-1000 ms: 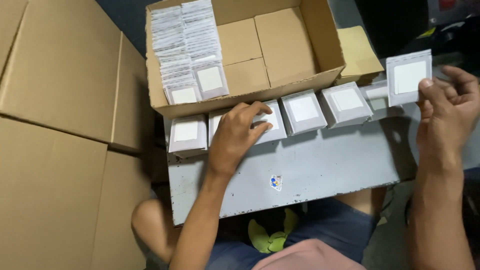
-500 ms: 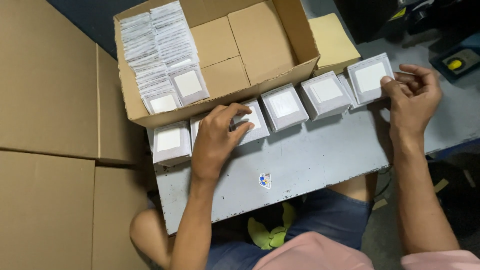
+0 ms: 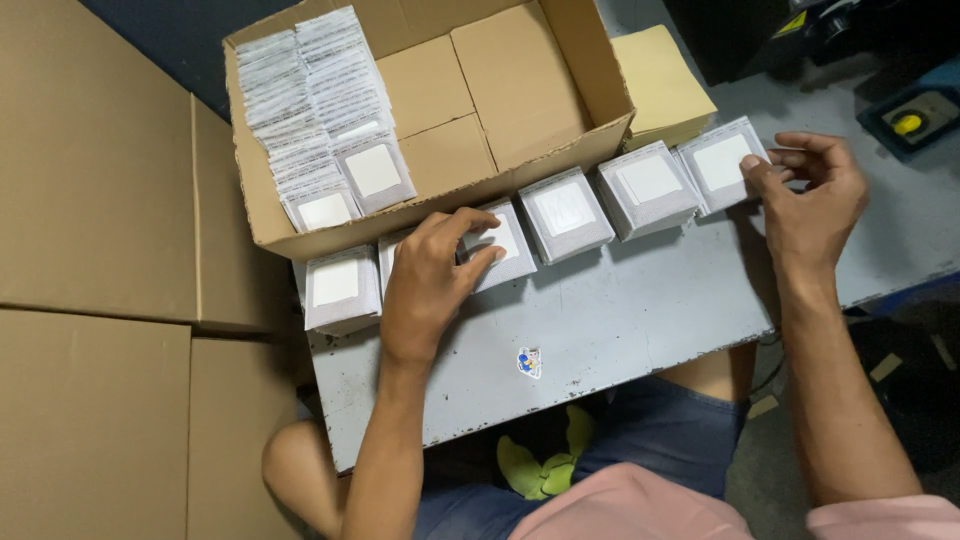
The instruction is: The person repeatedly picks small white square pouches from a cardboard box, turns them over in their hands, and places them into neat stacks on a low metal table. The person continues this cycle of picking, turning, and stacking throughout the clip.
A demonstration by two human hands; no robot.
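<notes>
Rightmost, at the end of the row, lying flat with its white face turned up: small square packet (image 3: 720, 163), wrapped in clear film. Being pinched at its right edge by the right hand (image 3: 815, 200), thumb pressing on top, the other fingers loosely curled and half open beside it. Gripping it by the edge probably to keep the face level and the corners lined up with its neighbour. Showing no real long axis (square, as far as can be told), its sides tilting slightly clockwise like the rest of the row.

Running from there down to the left along the grey bench (image 3: 620, 310): second stack (image 3: 650, 185) touching it, third stack (image 3: 565, 210) just beside, then fourth stack (image 3: 505, 250), and a far stack (image 3: 335, 285) at the bench corner. Row's long axis lying parallel to the front wall of the cardboard box (image 3: 590, 60), apparently for squaring against it.

Resting on the fourth stack: left hand (image 3: 430, 285), palm down, fingers bent over the top, thumb alongside, pressing rather than closing round it, likely steadying it.

Standing on edge inside the box, at its left end: two rows of the same packets (image 3: 310, 95). Lying behind the box: tan pad (image 3: 660, 85). Sticking to the bench near its front edge: small sticker (image 3: 529, 362). Lying flat to the left: large cartons (image 3: 90, 170).
</notes>
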